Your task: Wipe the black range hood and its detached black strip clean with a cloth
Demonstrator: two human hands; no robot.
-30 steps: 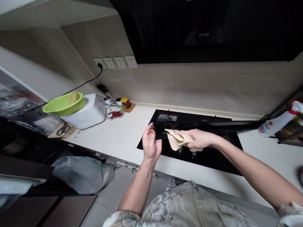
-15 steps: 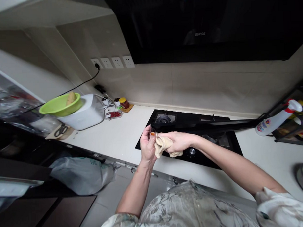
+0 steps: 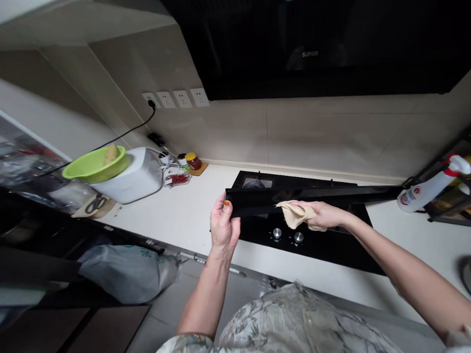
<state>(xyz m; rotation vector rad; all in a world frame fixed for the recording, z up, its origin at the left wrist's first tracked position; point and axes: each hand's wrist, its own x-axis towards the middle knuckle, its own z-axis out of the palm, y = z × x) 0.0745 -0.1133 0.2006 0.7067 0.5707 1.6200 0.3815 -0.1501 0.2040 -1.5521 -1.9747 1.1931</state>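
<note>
Long black panel [image 3: 252, 200] held over gas hob [image 3: 326, 249] on white counter [image 3: 182, 209]; its left end is clamped in left hand [image 3: 224, 226] grip. Beige cloth [image 3: 294, 214] is clamped in right hand [image 3: 325, 214] grip, held against panel. Spray bottle [image 3: 424, 191] seen by panel's right end.

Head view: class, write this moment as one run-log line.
left hand: grips left end of black panel; right hand: holds beige cloth at panel; panel: over gas cooktop; spray bottle: by panel's right end
</note>
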